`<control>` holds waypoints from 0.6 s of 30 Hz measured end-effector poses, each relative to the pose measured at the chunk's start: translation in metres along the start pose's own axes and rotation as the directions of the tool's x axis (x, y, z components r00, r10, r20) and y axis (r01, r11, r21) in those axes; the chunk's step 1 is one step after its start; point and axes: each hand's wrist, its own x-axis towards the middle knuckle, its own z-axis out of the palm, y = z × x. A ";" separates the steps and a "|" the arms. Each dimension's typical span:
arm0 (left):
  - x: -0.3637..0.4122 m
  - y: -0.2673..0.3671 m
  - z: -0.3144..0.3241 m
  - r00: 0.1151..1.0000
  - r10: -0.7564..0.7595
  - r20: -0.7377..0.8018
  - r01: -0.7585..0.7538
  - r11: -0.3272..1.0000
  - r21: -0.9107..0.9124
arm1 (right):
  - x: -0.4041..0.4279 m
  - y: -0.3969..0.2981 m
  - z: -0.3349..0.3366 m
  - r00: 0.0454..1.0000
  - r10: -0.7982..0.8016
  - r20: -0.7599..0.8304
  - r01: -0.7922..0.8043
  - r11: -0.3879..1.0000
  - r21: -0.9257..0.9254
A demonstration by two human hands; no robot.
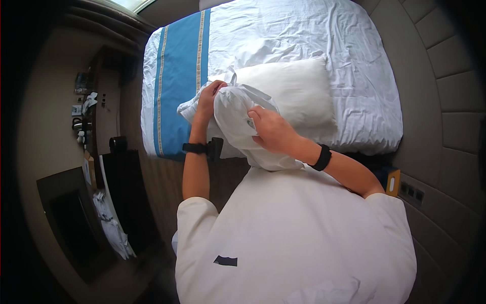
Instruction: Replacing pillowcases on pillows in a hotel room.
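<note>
In front of my body I hold up a white cloth, apparently a pillowcase (pixel 231 117), bunched between both hands. My left hand (pixel 209 99) grips its far left edge. My right hand (pixel 274 131) pinches the fabric on the right, beside a small printed mark. Part of the cloth hangs down towards my shirt. Just beyond it a bare white pillow (pixel 300 95) lies flat on the bed (pixel 360 76). The cloth covers the pillow's left end, so I cannot tell whether the two are joined there.
A blue bed runner (pixel 180 64) with patterned bands crosses the bed's left part. On the left, a desk holds a kettle (pixel 78 123) and crumpled white items (pixel 114 231). A padded headboard wall (pixel 421 95) rises on the right, with a yellow-edged box (pixel 393 182) and wall sockets (pixel 412 192) low down.
</note>
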 end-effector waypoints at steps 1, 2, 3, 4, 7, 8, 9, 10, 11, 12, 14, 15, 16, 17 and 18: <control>-0.005 -0.003 0.002 1.000 0.002 0.001 -0.002 1.000 -0.003 | 0.001 -0.004 0.002 0.991 0.126 -0.049 -0.125 0.992 0.009; -0.011 -0.009 0.005 0.999 -0.002 -0.042 0.000 0.998 -0.070 | 0.002 -0.006 0.004 0.964 0.249 -0.096 -0.248 0.969 0.023; -0.018 -0.015 0.007 0.996 -0.012 -0.089 0.000 0.991 -0.135 | 0.003 -0.004 0.006 0.965 0.245 -0.094 -0.244 0.970 0.022; -0.023 -0.021 0.011 0.996 -0.010 -0.088 -0.002 0.991 -0.137 | 0.005 0.002 0.010 0.958 0.259 -0.120 -0.262 0.965 -0.013; -0.036 -0.034 0.017 0.972 0.008 -0.233 -0.037 0.992 -0.121 | 0.006 0.021 0.017 0.957 0.265 -0.120 -0.268 0.963 -0.018; -0.040 -0.038 0.016 0.959 -0.054 -0.277 0.005 0.985 -0.174 | 0.005 0.026 0.019 0.962 0.257 -0.094 -0.257 0.966 0.013; -0.041 -0.041 0.014 0.942 -0.116 -0.316 0.043 0.973 -0.228 | 0.005 0.029 0.023 0.962 0.257 -0.096 -0.257 0.966 0.009; -0.040 -0.044 0.011 0.942 -0.113 -0.315 0.039 0.972 -0.230 | 0.006 0.031 0.028 0.988 0.151 -0.024 -0.150 0.988 0.047; -0.040 -0.047 0.006 0.920 -0.140 -0.366 0.088 0.984 -0.156 | 0.006 0.033 0.031 0.998 0.040 0.043 -0.044 0.995 0.091; -0.040 -0.053 0.000 0.892 -0.166 -0.421 0.144 0.986 -0.085 | 0.007 0.031 0.032 0.998 0.040 0.045 -0.044 0.995 0.089; -0.038 -0.067 -0.015 0.853 -0.117 -0.509 0.166 0.985 0.052 | 0.009 0.014 0.030 0.978 -0.112 0.178 0.101 0.992 0.071; -0.036 -0.070 -0.019 0.815 -0.054 -0.577 0.196 0.963 0.186 | 0.008 0.008 0.028 0.978 -0.113 0.178 0.102 0.992 0.071; -0.038 -0.062 -0.022 0.801 -0.114 -0.588 0.315 0.915 0.251 | 0.008 0.001 0.024 0.953 -0.158 0.257 0.145 0.987 0.068; -0.043 -0.077 -0.026 0.800 -0.114 -0.589 0.315 0.915 0.251 | 0.007 -0.006 0.021 0.921 -0.201 0.334 0.189 0.980 0.069; -0.057 -0.105 -0.041 0.785 -0.108 -0.610 0.387 0.855 0.346 | 0.006 -0.016 0.017 0.896 -0.248 0.368 0.218 0.968 0.122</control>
